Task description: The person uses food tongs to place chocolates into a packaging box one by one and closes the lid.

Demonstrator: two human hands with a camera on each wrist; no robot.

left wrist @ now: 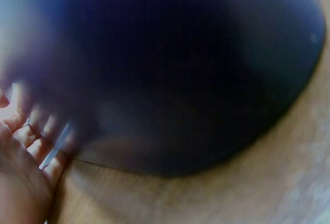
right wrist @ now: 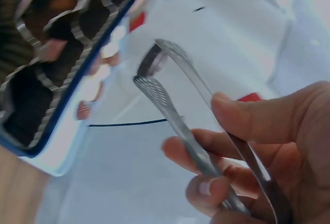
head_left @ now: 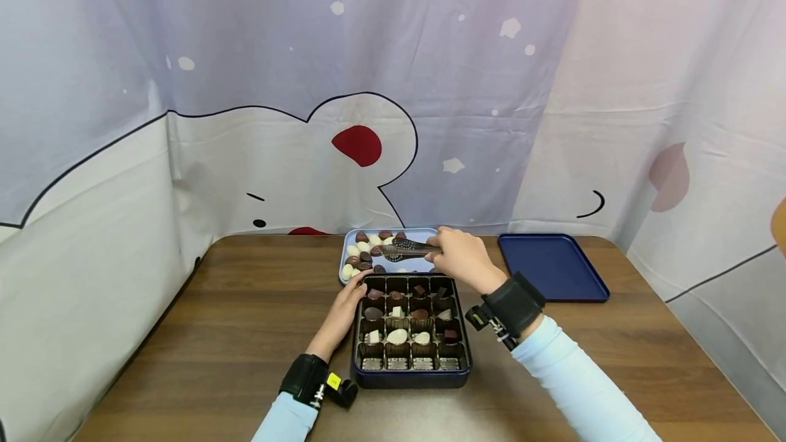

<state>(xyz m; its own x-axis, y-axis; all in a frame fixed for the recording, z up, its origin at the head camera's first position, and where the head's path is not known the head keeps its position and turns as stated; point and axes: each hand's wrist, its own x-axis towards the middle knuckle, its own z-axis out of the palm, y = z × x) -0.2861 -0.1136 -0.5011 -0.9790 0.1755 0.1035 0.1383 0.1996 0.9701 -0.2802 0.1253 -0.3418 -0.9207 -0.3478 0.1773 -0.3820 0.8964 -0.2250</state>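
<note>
My right hand [head_left: 464, 259] holds metal tongs [right wrist: 193, 144] with perforated tips, the thumb on one arm and fingers on the other. Between the tips sits a dark brown chocolate [right wrist: 152, 60], seen in the right wrist view. In the head view the tongs overlap a light blue tray [head_left: 424, 232] of brown and white chocolates. My left hand [head_left: 340, 312] lies along the left side of a dark blue box [head_left: 411, 379], its fingers extended at the far left corner. Chocolates fill the box's three far rows of compartments; the nearest row shows bare bottoms.
A dark blue lid-like tray [head_left: 552, 268] lies at the back right of the wooden table [head_left: 258, 333]. Behind the table's far edge hangs a printed curtain [head_left: 467, 87]. The dark box side fills most of the left wrist view, blurred.
</note>
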